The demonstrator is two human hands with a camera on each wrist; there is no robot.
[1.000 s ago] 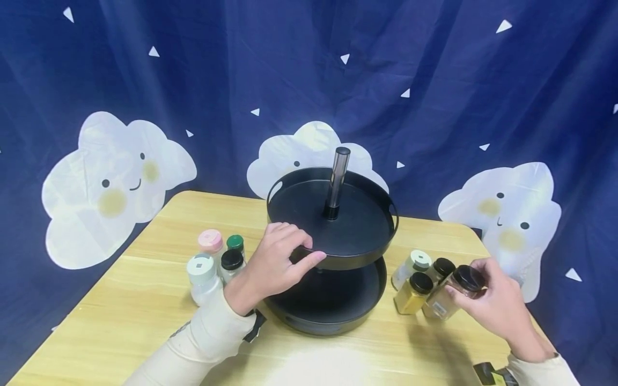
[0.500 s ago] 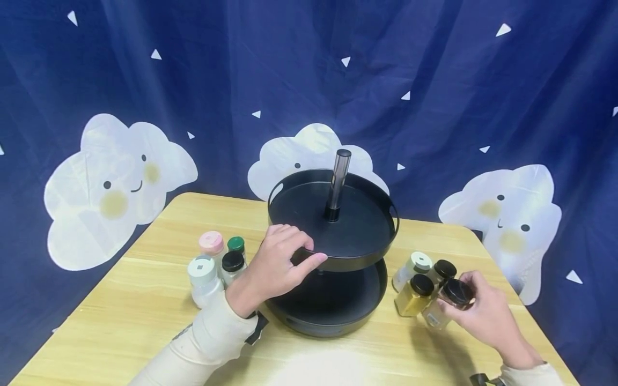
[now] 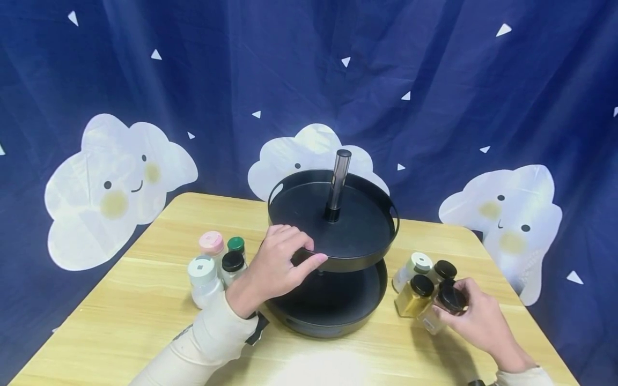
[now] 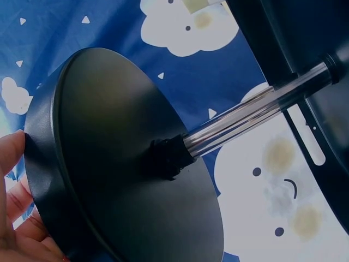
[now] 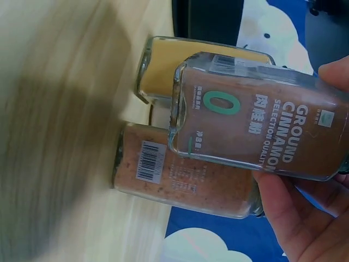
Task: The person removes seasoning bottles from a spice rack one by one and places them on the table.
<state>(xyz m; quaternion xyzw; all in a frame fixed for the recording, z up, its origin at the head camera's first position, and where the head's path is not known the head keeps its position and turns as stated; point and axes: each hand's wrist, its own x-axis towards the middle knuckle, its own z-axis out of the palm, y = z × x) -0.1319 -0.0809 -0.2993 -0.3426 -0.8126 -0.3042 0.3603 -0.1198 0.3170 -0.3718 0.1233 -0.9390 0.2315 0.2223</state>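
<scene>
My left hand (image 3: 285, 260) grips the front rim of the upper tray of a black two-tier rack (image 3: 352, 262), thumb on top. In the left wrist view, its fingers hold the tray's side wall (image 4: 41, 147). My right hand (image 3: 480, 321) pinches a glass jar of ground cinnamon (image 5: 234, 109) near its black lid. The jar looks slightly raised, in front of a yellow spice jar (image 5: 155, 71) and a brown spice jar (image 5: 207, 185) with a barcode. A jar with a pale green lid (image 3: 419, 262) and another with a black lid (image 3: 444, 269) stand behind.
On the left of the wooden table (image 3: 145, 300) stand bottles with a pale lid (image 3: 202, 271), a pink lid (image 3: 211, 242), a green lid (image 3: 236, 244) and a black lid (image 3: 233, 261). A blue cloud-patterned curtain (image 3: 289, 69) hangs behind.
My right hand has moved left and slightly towards me with the cinnamon jar, closer to the yellow jar. My left hand keeps its grip on the tray rim.
</scene>
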